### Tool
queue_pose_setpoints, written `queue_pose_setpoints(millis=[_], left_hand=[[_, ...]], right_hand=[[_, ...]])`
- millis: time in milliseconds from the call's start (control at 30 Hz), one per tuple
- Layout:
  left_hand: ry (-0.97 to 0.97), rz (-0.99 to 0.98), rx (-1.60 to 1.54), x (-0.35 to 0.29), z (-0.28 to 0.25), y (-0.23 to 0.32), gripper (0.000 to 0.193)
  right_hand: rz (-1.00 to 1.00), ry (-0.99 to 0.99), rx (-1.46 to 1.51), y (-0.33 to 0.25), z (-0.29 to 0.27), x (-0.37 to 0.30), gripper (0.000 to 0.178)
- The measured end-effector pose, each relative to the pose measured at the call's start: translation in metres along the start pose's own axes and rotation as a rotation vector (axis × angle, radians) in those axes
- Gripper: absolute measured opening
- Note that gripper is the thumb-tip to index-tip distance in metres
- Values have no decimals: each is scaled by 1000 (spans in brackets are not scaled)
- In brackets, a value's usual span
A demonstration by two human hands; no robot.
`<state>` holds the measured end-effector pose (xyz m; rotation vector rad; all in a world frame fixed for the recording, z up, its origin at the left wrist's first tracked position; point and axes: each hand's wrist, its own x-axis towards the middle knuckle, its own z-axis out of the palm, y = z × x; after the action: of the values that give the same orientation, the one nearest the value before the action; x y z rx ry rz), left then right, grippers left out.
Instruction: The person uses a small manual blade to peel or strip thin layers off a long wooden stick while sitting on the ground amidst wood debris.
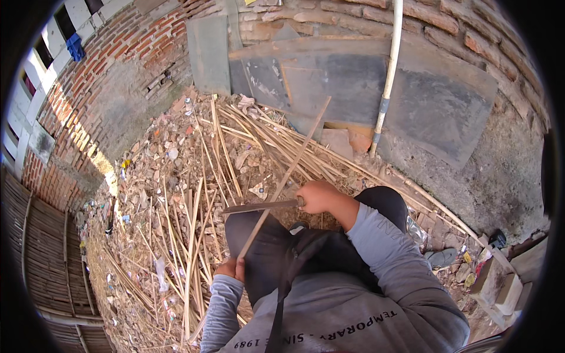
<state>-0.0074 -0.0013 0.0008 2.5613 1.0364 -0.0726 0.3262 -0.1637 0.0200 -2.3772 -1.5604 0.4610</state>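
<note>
My left hand (231, 269) is closed around the lower end of a long, flat bamboo strip (301, 152), just beside my left knee. From there the strip slants up and away to the right. A machete (254, 207) with a dark blade is gripped by its handle in my right hand (322, 196), above my lap. Its blade points left and crosses the strip near my left thigh. Whether the edge touches or cuts into the strip I cannot tell.
Many split bamboo strips (191, 253) lie on the rubble-covered ground to the left, with another pile (268, 132) ahead. A pale pipe (388, 79) rises along the brick wall (132, 73). Grey panels (435, 100) lean there. A sandal (441, 257) lies at right.
</note>
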Motion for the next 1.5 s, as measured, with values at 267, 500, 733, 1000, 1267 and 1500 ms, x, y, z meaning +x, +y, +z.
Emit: queue_pose_setpoints(millis=[267, 500, 733, 1000, 1267, 1500], left_hand=[[23, 16, -31, 0, 4, -3, 49], [11, 42, -35, -1, -1, 0, 49], [-27, -37, 21, 0, -5, 7, 49], [-67, -46, -20, 0, -10, 4, 50], [-20, -26, 25, 2, -1, 2, 48], [-7, 5, -29, -1, -4, 4, 47]], right_hand=[[228, 66, 203, 23, -6, 9, 28], [61, -92, 31, -7, -7, 1, 30], [204, 148, 196, 41, 10, 16, 31], [42, -50, 78, -10, -6, -3, 24], [216, 75, 214, 34, 4, 14, 27], [32, -48, 94, -1, 1, 2, 30]])
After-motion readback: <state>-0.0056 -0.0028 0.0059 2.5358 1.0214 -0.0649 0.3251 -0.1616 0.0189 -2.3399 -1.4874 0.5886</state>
